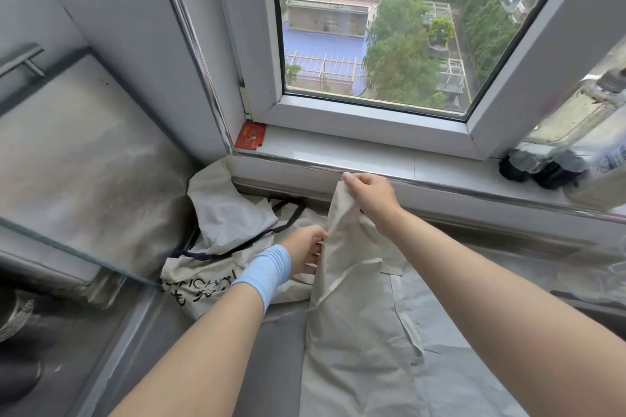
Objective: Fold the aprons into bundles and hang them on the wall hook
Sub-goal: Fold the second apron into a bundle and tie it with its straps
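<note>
Beige apron (352, 281), held partly raised over the desk (279, 359) below the window sill (338, 152). The top edge is pinched by the right hand (367, 195). The left edge is gripped lower down by the left hand (306, 252), with a blue wristband (267, 269) worn. A crumpled cloth (230, 213) with black straps is seen touching the apron at the left.

The view is worn at the person's head and looks forward and steeply down along both forearms, which come in from the bottom edge. It faces a window (372, 27) filling the upper middle and right, its sill (338, 149) crossing mid-frame. The camera is close: left hand (305, 249) and right hand (369, 195) hold an apron (355, 332) at frame centre. The wide lens bows the window's straight edges.
</note>
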Demonstrator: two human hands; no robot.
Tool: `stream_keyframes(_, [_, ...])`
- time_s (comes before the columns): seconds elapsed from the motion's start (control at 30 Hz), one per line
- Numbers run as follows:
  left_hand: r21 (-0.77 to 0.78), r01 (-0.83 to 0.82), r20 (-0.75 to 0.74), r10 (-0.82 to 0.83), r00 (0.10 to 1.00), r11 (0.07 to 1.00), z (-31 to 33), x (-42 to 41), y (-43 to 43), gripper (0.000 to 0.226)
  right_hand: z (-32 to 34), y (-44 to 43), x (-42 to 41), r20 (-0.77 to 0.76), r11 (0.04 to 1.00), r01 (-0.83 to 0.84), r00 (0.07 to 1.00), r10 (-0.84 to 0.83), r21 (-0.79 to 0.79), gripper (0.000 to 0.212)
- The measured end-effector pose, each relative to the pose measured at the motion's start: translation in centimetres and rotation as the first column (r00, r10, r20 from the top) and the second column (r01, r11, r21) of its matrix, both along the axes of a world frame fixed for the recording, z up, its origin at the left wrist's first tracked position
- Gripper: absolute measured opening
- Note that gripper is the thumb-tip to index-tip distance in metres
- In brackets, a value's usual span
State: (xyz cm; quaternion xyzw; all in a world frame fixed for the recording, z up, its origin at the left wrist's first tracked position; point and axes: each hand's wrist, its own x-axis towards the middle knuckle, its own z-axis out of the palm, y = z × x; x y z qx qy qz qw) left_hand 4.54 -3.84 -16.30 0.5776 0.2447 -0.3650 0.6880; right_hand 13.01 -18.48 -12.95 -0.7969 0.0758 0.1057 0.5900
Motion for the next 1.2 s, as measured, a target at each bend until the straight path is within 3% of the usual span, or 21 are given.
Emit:
stream_keyframes(0.07, [0.161,0.011,0.091,-0.026,0.995,0.987,-0.3,-0.2,0.0,0.023,-0.7,-0.5,-0.9,0.0,0.999,-0.043,0.999,0.043,-0.02,0.025])
stream_keyframes(0.1, [0.302,0.018,0.151,-0.067,0.986,0.953,-0.7,-0.1,0.1,0.023,-1.4,-1.0,-1.6,0.055,0.989,-0.051,0.997,0.059,-0.142,0.031])
stream_keyframes(0.2, [0.671,-0.041,0.245,-0.168,0.955,0.741,-1.9,-0.1,0.5,0.038,-3.1,-2.8,-5.1,0.347,0.865,0.028,0.922,0.17,-0.501,0.022])
stream_keyframes(0.27, [0.756,-0.108,0.297,-0.192,0.935,0.646,-1.9,-0.8,0.4,0.031,-4.4,-3.9,-7.5,0.378,0.797,-0.104,0.839,0.392,-0.595,0.021])
stream_keyframes(0.3, [0.776,-0.124,0.319,-0.215,0.923,0.618,-1.8,-1.2,0.1,0.022,-5.1,-4.4,-8.5,0.312,0.733,-0.235,0.791,0.526,-0.638,0.024])
stream_keyframes(0.37, [0.782,-0.093,0.324,-0.274,0.906,0.616,-1.7,-2.4,-0.6,0.009,-6.3,-4.7,-10.2,0.067,0.508,-0.487,0.672,0.738,-0.71,0.041])
stream_keyframes(0.43, [0.78,0.014,0.285,-0.374,0.883,0.626,-1.7,-3.9,-1.5,0.007,-7.9,-4.4,-11.5,-0.198,0.264,-0.612,0.582,0.789,-0.746,0.047])
stream_keyframes(0.47, [0.791,0.083,0.246,-0.438,0.864,0.607,-1.9,-4.7,-1.9,0.008,-8.6,-4.3,-11.8,-0.265,0.208,-0.625,0.577,0.772,-0.752,0.04])
stream_keyframes(0.53, [0.817,0.209,0.161,-0.56,0.813,0.537,-2.3,-5.9,-2.7,0.02,-9.7,-4.4,-12.3,-0.292,0.238,-0.623,0.625,0.724,-0.746,0.023])
stream_keyframes(0.57, [0.825,0.255,0.127,-0.604,0.787,0.505,-2.6,-6.4,-3.1,0.029,-9.9,-4.6,-12.4,-0.273,0.313,-0.625,0.662,0.698,-0.716,0.019])
stream_keyframes(0.67, [0.823,0.343,0.048,-0.658,0.751,0.452,-2.7,-7.3,-4.0,0.049,-8.7,-5.8,-12.6,-0.114,0.674,-0.528,0.822,0.557,-0.516,0.009])
stream_keyframes(0.7, [0.821,0.368,0.025,-0.67,0.742,0.437,-2.5,-7.3,-4.3,0.047,-7.9,-6.4,-12.5,-0.045,0.764,-0.449,0.873,0.485,-0.464,0.008])
stream_keyframes(0.77, [0.808,0.404,0.008,-0.693,0.721,0.43,-1.8,-7.0,-5.0,0.027,-6.5,-8.1,-11.6,0.074,0.824,-0.318,0.916,0.395,-0.468,0.009])
stream_keyframes(0.83, [0.783,0.406,0.042,-0.692,0.721,0.471,-0.7,-6.6,-5.9,0.011,-5.4,-10.7,-10.3,0.149,0.758,-0.25,0.898,0.414,-0.603,0.015])
stream_keyframes(0.87, [0.759,0.377,0.089,-0.658,0.748,0.531,-0.1,-6.3,-6.4,0.01,-4.8,-12.1,-9.7,0.13,0.675,-0.232,0.889,0.44,-0.7,0.016])
stream_keyframes(0.93, [0.713,0.258,0.212,-0.551,0.807,0.653,0.4,-5.8,-7.4,0.025,-3.6,-15.2,-9.0,-0.031,0.459,-0.235,0.912,0.41,-0.857,0.022])
stream_keyframes(0.97, [0.729,0.184,0.274,-0.527,0.805,0.659,0.3,-5.5,-7.6,0.036,-3.2,-16.5,-8.9,-0.128,0.357,-0.261,0.925,0.357,-0.897,0.027])
stream_keyframes(1.07, [0.841,0.023,0.345,-0.57,0.746,0.54,-0.6,-5.0,-8.1,0.044,-3.4,-19.4,-9.2,-0.322,0.164,-0.366,0.914,0.245,-0.916,0.034])
stream_keyframes(1.13, [0.907,-0.035,0.317,-0.623,0.715,0.421,-1.2,-5.2,-8.1,0.045,-4.2,-19.8,-9.7,-0.403,0.128,-0.443,0.88,0.254,-0.887,0.037])
stream_keyframes(1.2, [0.947,-0.003,0.233,-0.678,0.697,0.321,-1.8,-5.5,-7.9,0.053,-5.1,-19.1,-10.3,-0.37,0.138,-0.423,0.88,0.297,-0.896,0.038])
